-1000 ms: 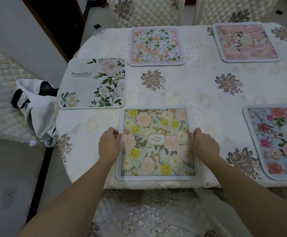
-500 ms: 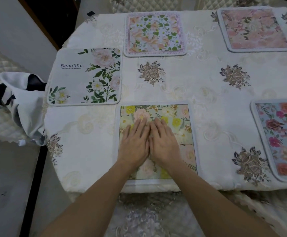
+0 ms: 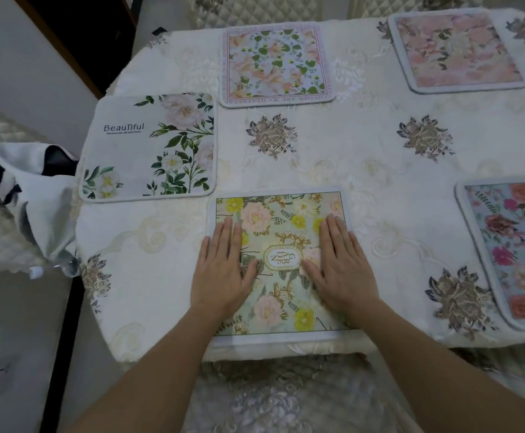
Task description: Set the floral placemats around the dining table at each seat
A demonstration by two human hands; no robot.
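A green placemat with yellow and pink flowers (image 3: 281, 214) lies flat at the table's near edge in front of me. My left hand (image 3: 222, 270) rests palm down on its left half, fingers extended. My right hand (image 3: 340, 267) lies flat on its right half. Neither hand grips anything. Other floral placemats lie around the table: a white "Beautiful" one (image 3: 148, 148) at the left, a pink-bordered one (image 3: 275, 62) at the far side, a peach one (image 3: 456, 50) at the far right, and a blue one with red roses (image 3: 516, 242) at the right.
An embroidered cream tablecloth (image 3: 364, 145) covers the table. A white and black bag (image 3: 33, 204) hangs on a quilted chair at the left. Quilted chair backs (image 3: 255, 9) stand along the far side. A padded seat (image 3: 273, 398) is just below the near edge.
My hands went from gripping the green placemat's side edges, to lying together at its centre, and have now slid apart flat across it. The camera view moved closer.
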